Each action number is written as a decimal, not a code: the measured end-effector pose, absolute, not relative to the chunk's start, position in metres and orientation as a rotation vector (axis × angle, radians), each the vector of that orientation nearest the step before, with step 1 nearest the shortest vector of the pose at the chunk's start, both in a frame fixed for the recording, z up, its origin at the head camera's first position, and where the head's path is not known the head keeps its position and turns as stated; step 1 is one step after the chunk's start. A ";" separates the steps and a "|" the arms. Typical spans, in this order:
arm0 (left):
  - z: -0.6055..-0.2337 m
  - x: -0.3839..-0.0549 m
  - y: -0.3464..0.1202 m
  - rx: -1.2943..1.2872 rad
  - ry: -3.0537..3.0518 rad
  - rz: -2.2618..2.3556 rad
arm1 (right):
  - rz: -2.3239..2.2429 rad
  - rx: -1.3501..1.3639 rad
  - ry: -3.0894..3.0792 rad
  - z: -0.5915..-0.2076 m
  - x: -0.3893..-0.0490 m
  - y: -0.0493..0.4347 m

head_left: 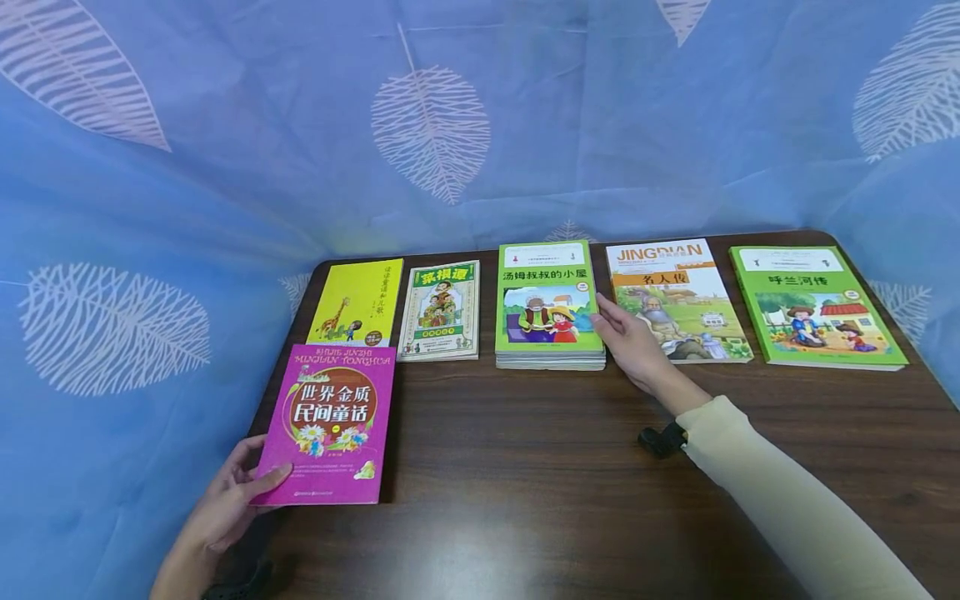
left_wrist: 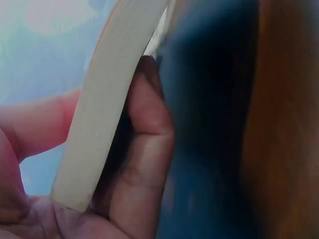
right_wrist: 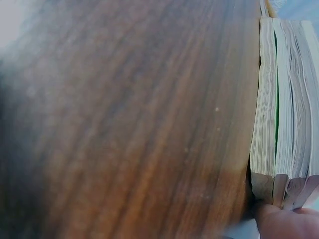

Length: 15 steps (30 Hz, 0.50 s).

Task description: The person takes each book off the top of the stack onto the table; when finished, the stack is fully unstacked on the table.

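My left hand (head_left: 236,492) grips a magenta paperback book (head_left: 333,425) by its lower left corner, thumb over the cover. In the left wrist view the book's page edge (left_wrist: 102,114) lies between the thumb and the curled fingers (left_wrist: 144,149). At the back middle of the table, a stack of books (head_left: 550,360) has a green-covered book (head_left: 551,275) on top. My right hand (head_left: 633,346) touches the right side of this stack with fairly straight fingers. The right wrist view shows the stack's page edges (right_wrist: 286,99), with part of the hand (right_wrist: 289,221) against one end.
A yellow book (head_left: 360,292) and a small pale-green book (head_left: 441,312) lie left of the stack. To its right lie a white-and-orange book (head_left: 705,321) and another green book (head_left: 821,304). Blue leaf-patterned cloth (head_left: 525,108) hangs behind the dark wooden table (head_left: 480,467).
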State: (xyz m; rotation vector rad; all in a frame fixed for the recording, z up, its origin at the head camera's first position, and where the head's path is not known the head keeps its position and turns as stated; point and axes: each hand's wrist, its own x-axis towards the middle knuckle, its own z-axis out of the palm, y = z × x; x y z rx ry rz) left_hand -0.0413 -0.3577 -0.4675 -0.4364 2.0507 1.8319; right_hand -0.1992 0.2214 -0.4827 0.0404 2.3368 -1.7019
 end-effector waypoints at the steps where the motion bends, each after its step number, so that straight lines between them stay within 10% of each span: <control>1: -0.470 -0.036 -0.363 -0.475 2.057 1.817 | -1.702 0.047 2.334 -0.482 -0.199 0.221; 15: -0.475 -0.027 -0.380 -0.722 2.208 1.451 | -1.679 0.008 2.363 -0.483 -0.199 0.222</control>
